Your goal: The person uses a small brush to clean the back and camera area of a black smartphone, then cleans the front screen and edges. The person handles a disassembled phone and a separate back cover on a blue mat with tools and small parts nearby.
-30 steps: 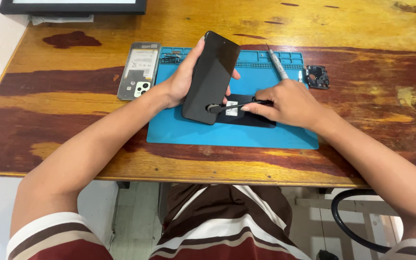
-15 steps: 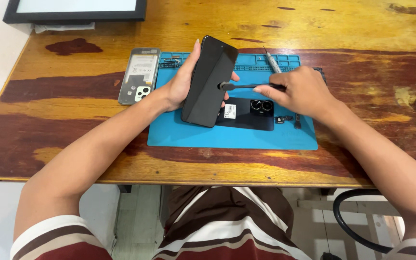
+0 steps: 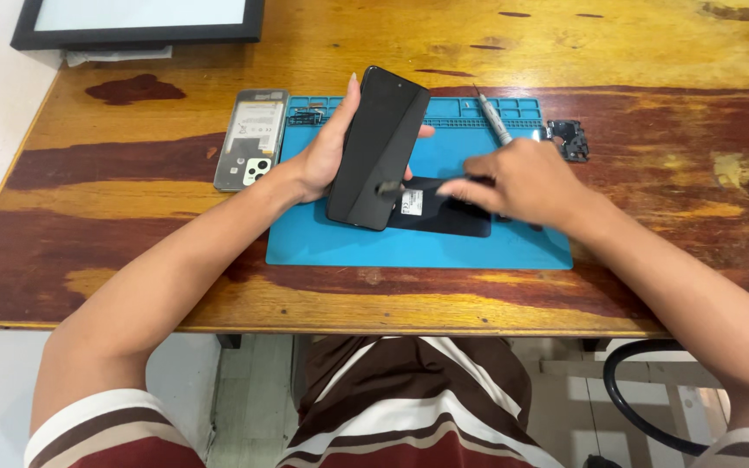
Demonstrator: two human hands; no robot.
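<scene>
Wooden table (image 3: 132, 286) carries blue mat (image 3: 444, 247), opened phone (image 3: 251, 139), framed panel (image 3: 140, 22).

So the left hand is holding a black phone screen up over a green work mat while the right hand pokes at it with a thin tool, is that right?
Not quite: the work mat is blue, not green, as the head view shows. The rest stands: the left hand holds the black phone screen up over it, and the right hand brings a thin tool to it.
</scene>
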